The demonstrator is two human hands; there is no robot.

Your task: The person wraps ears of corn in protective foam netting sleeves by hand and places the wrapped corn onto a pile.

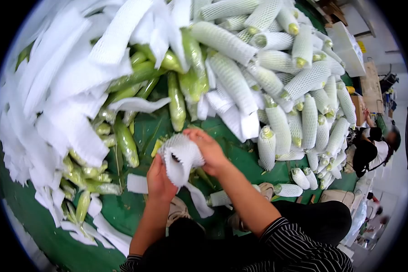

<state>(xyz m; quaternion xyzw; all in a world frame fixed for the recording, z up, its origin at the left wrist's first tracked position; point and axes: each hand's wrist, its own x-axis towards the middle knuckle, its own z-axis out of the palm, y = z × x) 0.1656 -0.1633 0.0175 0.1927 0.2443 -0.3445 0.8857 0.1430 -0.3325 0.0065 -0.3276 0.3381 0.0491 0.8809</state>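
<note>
Between my two hands is a white foam net sleeve (182,153), its opening spread and facing me. My left hand (160,180) grips its left edge, and my right hand (208,150) has its fingers closed on the upper right part. Just above them a green vegetable in clear film (176,103) lies on the green floor (145,123). Another wrapped green vegetable (126,143) rests to the left. Whether anything is inside the sleeve I cannot make out.
Loose white foam sleeves (63,86) heap at the left over green vegetables. Sleeved vegetables (309,120) pile up at the right. A foam strip (198,201) hangs below my hands near my shoes. Other people (376,152) are at the far right.
</note>
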